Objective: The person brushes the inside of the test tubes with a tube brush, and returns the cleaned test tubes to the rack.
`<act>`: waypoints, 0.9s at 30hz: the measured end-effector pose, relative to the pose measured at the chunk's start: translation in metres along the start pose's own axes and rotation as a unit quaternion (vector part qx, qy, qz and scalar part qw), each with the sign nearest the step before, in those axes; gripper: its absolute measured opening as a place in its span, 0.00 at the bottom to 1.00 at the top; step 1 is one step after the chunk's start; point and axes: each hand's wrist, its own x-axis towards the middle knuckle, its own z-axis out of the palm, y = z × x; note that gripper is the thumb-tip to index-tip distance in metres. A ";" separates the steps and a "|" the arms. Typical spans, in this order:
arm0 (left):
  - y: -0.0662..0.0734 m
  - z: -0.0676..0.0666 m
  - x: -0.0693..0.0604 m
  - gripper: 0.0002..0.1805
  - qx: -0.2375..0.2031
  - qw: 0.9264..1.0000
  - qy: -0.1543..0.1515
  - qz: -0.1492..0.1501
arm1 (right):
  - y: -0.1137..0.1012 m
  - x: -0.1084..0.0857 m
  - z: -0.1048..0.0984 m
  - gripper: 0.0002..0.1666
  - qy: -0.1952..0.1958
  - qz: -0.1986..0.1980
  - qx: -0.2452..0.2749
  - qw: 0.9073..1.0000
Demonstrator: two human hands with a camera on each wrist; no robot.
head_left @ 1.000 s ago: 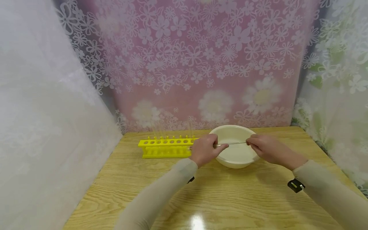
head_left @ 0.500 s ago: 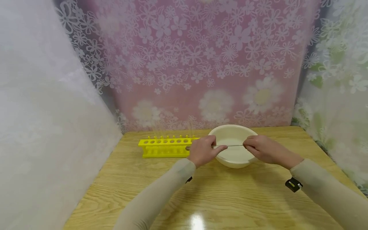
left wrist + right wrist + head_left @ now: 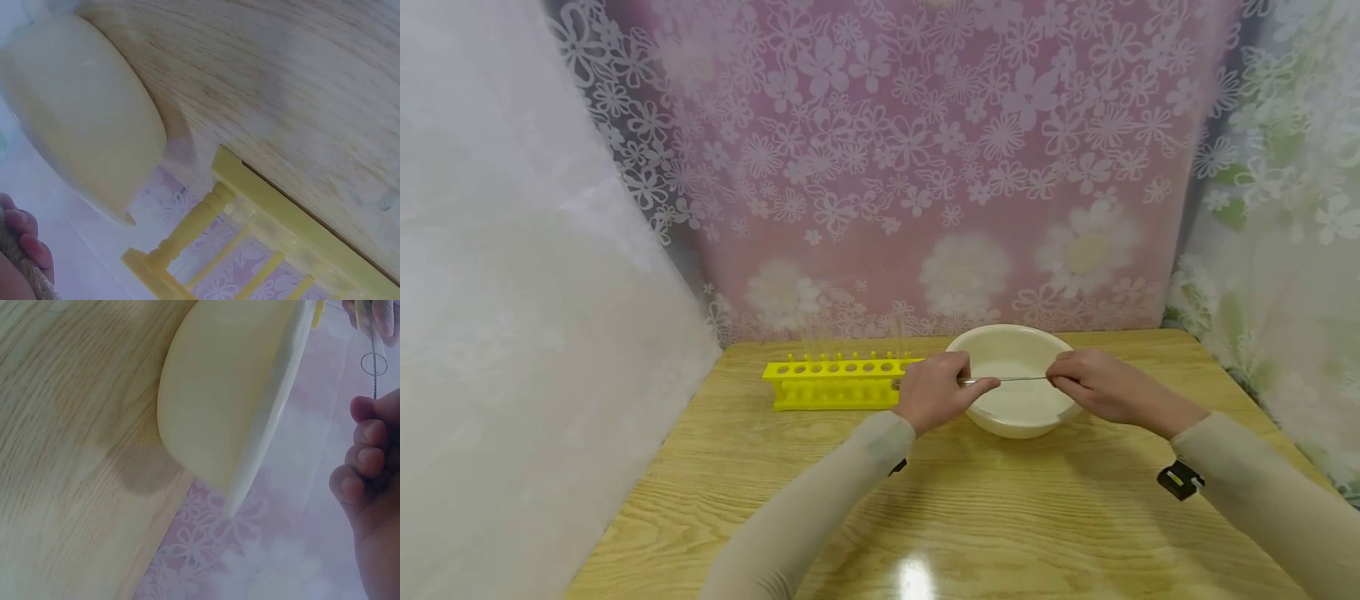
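Over the cream bowl (image 3: 1018, 408), the left hand (image 3: 934, 387) grips a clear glass tube, its round mouth (image 3: 374, 364) facing the right hand in the right wrist view. From that mouth runs a thin twisted wire (image 3: 1022, 379), pinched near its outer part by the right hand (image 3: 1093, 385), whose fingers are curled. At the lower left of the left wrist view, brush bristles (image 3: 28, 269) show against the left hand's fingers (image 3: 39, 250). Tube and wire lie nearly level.
A yellow rack (image 3: 831, 404) stands left of the bowl, partly behind the left hand, with several clear tubes (image 3: 898, 333) upright in it. The wooden table (image 3: 1000, 517) ends at a pink flowered curtain (image 3: 955, 167); pale sheets hang on both sides.
The right hand shifted slightly left with the wire, then back to the right. The left hand moved a little the same way. Both kept their hold.
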 end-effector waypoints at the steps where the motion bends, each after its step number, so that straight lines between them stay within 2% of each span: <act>1: 0.001 0.000 0.000 0.26 -0.003 1.000 -0.003 -0.001 | 0.000 -0.001 -0.001 0.11 0.001 0.000 -0.001 1.000; 6: 0.003 -0.001 0.002 0.27 -0.010 1.000 -0.016 -0.002 | 0.002 -0.005 -0.003 0.11 0.003 0.002 0.000 1.000; 9: 0.000 -0.003 0.002 0.27 -0.012 1.000 -0.016 0.002 | 0.006 -0.009 -0.007 0.11 -0.005 0.014 -0.002 1.000; 11: -0.008 -0.005 0.000 0.27 -0.005 1.000 -0.015 -0.013 | 0.011 -0.015 -0.013 0.11 -0.003 0.036 -0.010 0.999; 13: -0.018 -0.008 -0.003 0.27 0.004 0.999 -0.015 -0.042 | 0.019 -0.022 -0.020 0.10 0.003 0.054 -0.026 0.998; 16: -0.031 -0.012 -0.009 0.26 0.004 0.997 -0.017 -0.069 | 0.030 -0.032 -0.029 0.10 0.020 0.066 -0.046 0.997; 21: -0.035 -0.014 -0.012 0.27 -0.030 0.998 -0.025 -0.046 | 0.045 -0.040 -0.034 0.10 0.048 0.047 -0.064 0.996; 27: -0.036 -0.014 -0.014 0.27 -0.013 0.998 -0.012 -0.056 | 0.060 -0.056 -0.035 0.10 0.069 0.079 -0.072 0.992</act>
